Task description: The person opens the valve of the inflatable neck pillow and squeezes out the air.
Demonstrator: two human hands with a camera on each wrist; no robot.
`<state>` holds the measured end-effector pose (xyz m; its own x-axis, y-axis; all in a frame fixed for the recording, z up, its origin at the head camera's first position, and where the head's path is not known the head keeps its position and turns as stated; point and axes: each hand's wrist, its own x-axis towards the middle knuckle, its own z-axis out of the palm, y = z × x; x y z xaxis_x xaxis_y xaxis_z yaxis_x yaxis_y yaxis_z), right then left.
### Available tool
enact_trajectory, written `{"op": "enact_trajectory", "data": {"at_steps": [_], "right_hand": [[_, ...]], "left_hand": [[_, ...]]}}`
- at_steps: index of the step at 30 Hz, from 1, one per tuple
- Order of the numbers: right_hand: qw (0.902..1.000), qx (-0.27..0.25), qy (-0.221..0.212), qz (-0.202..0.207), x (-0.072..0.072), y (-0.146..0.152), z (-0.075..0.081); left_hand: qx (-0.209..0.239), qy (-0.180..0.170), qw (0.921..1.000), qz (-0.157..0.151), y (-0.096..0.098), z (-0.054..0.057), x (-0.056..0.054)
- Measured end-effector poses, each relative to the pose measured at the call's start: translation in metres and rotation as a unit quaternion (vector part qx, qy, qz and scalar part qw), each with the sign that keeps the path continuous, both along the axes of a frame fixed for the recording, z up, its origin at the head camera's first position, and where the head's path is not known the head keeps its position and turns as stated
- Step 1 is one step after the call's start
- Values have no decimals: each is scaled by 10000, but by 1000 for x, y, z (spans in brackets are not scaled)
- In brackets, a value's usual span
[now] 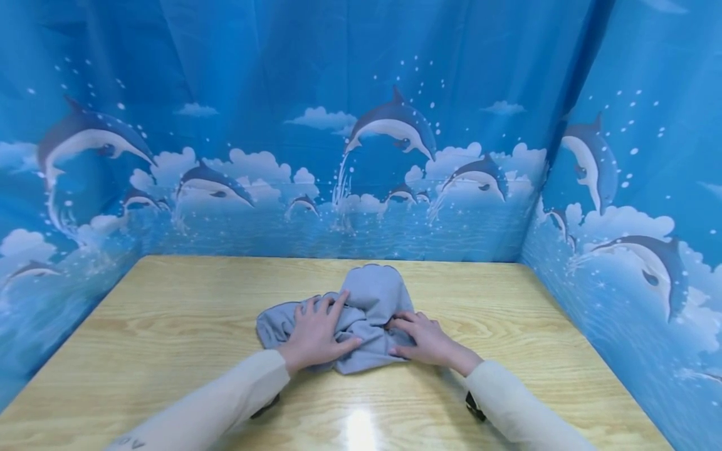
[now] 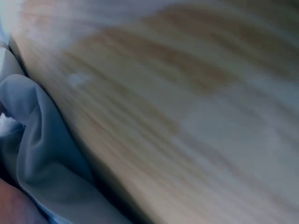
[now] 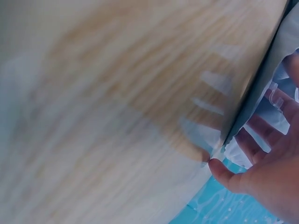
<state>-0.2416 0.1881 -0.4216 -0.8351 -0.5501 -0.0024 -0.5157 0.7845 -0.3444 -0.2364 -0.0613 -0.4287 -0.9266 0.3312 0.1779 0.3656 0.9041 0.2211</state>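
Note:
A crumpled grey cloth (image 1: 375, 294) lies on the wooden table, with a rounded flap at its far side and folds through its middle. In the head view my left hand (image 1: 317, 335) rests on its left part, palm down, fingers spread and thumb out toward the centre. My right hand (image 1: 429, 341) is at the cloth's right side, fingers reaching into a fold and thumb apart near the front edge. The right wrist view shows the right thumb (image 3: 222, 172) at the tabletop, its loosely bent fingers against the cloth, and a small clear plastic piece (image 3: 275, 98) beside them.
The light wooden table (image 1: 186, 300) reaches back to a blue dolphin-print curtain (image 1: 254, 125) that also hangs along both sides. Light sleeves (image 1: 225, 394) cover both forearms, with dark straps (image 1: 475, 406) at the wrists. A bright reflection shows near the table's front.

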Motion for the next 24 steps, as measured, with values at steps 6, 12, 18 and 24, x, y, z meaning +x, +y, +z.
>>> {"op": "enact_trajectory", "data": {"at_steps": [6,12,18,24], "right_hand": [[9999,-80,-133,55,1,1,1],[9995,-27,-302,26,2,2,2],[9994,99,-330,-7,2,1,2],[9994,189,-276,-12,4,-1,2]], "left_hand": [[-290,17,9993,234,6,2,-3],[-503,8,9982,313,9,5,-6],[-662,-101,9974,279,11,8,-8],[-762,-226,9965,260,11,12,-10]]}}
